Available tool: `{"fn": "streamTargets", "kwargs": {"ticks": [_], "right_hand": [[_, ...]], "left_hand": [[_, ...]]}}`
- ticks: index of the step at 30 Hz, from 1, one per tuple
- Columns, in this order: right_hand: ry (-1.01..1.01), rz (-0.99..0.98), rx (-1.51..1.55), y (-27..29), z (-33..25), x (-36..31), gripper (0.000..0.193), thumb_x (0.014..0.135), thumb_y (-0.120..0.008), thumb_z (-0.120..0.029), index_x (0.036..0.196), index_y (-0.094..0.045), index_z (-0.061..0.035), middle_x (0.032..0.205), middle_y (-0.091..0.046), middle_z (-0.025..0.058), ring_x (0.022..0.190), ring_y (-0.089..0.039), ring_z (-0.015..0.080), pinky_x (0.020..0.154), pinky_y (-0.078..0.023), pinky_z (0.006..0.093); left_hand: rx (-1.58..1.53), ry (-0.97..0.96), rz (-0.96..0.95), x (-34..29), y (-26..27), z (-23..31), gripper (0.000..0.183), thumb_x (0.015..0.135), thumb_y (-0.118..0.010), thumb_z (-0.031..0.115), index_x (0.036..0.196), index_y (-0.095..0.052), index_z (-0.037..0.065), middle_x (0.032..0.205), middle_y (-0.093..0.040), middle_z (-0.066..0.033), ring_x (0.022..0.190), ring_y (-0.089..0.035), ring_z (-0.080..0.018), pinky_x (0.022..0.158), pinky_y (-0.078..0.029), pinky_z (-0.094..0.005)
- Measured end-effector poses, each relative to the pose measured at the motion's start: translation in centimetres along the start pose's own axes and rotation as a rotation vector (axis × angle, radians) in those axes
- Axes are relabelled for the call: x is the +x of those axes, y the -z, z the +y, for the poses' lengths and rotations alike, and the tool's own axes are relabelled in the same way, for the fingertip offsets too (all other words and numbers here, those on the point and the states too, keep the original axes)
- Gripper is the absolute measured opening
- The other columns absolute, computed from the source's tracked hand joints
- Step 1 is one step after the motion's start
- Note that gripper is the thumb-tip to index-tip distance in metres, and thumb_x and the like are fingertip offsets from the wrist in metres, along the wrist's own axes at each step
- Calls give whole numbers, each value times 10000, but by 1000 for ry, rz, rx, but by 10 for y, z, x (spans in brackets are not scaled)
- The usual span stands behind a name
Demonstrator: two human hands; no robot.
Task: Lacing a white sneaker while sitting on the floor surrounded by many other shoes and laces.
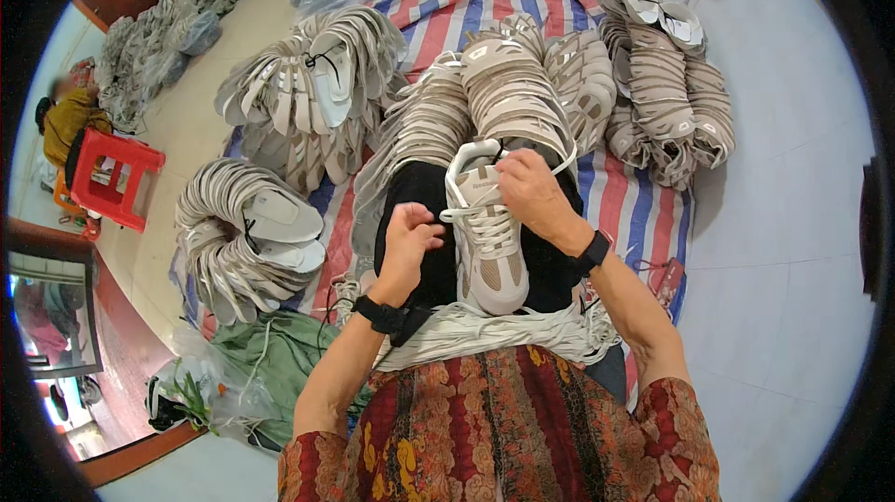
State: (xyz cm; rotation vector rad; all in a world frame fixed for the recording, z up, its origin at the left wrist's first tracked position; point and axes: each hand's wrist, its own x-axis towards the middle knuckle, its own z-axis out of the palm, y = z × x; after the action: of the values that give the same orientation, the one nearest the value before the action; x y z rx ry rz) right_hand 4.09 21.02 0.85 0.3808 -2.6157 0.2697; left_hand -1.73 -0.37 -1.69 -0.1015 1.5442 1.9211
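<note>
A beige and white sneaker upper (494,264) stands toe toward me between my black-clad knees. White shoelace (492,222) zigzags across its front, with a loop sticking out on the left side. My right hand (541,199) is closed at the upper's top right eyelets, its fingertips pinching the lace; a length of lace curves out beyond the knuckles. What lies right under those fingertips is partly hidden. Just left of the upper, my left hand (410,246) hovers near the lace loop, fingers loosely bent and apart, with nothing visible in them.
A bundle of white laces (503,339) lies across my lap. Stacked shoe uppers (513,82) stand ahead, with tied bundles (247,241) at left and more (662,82) at right, on a striped sheet (438,13). A red stool (114,176) and a person (73,115) are far left.
</note>
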Motion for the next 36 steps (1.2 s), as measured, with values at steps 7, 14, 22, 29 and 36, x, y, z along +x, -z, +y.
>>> {"fn": "streamTargets", "kwargs": {"ticks": [7, 14, 22, 29, 36], "right_hand": [[-434, 132, 350, 29, 9, 4, 170, 758, -530, -66, 918, -545, -7, 797, -540, 164, 711, -542, 289, 658, -437, 361], [-810, -49, 1234, 19, 6, 20, 282, 779, -581, -97, 1043, -529, -13, 596, -475, -29, 449, -385, 54, 408, -310, 211], [-501, -368, 512, 41, 25, 8, 432, 721, -648, -179, 1115, -520, -57, 719, -578, 176, 674, -564, 341, 611, -433, 401], [1, -334, 380, 26, 43, -2, 451, 690, -679, -190, 1099, -508, -108, 866, -569, 113, 726, -568, 328, 630, -444, 415], [-39, -293, 250, 19, 39, -9, 426, 667, -700, -230, 1039, -523, -123, 794, -493, 75, 706, -544, 299, 585, -427, 387]], "left_hand": [[917, -1045, -308, 38, -22, 12, 298, 742, -446, -59, 1026, -496, 17, 795, -549, -109, 817, -513, -312, 788, -405, -369], [951, -1008, -340, 43, -22, 17, 202, 772, -480, -18, 969, -495, 23, 794, -541, -133, 806, -514, -310, 726, -408, -386], [1050, -898, -322, 53, -33, 29, 156, 756, -553, 71, 902, -516, 32, 663, -549, -144, 697, -544, -340, 682, -424, -409], [1134, -987, -454, 61, -60, 21, 95, 695, -651, 131, 754, -603, 75, 662, -559, -102, 692, -555, -296, 637, -425, -397], [1160, -1182, -502, 63, -66, 10, 74, 658, -650, 101, 721, -615, 83, 725, -526, -56, 746, -494, -239, 687, -393, -355]]}}
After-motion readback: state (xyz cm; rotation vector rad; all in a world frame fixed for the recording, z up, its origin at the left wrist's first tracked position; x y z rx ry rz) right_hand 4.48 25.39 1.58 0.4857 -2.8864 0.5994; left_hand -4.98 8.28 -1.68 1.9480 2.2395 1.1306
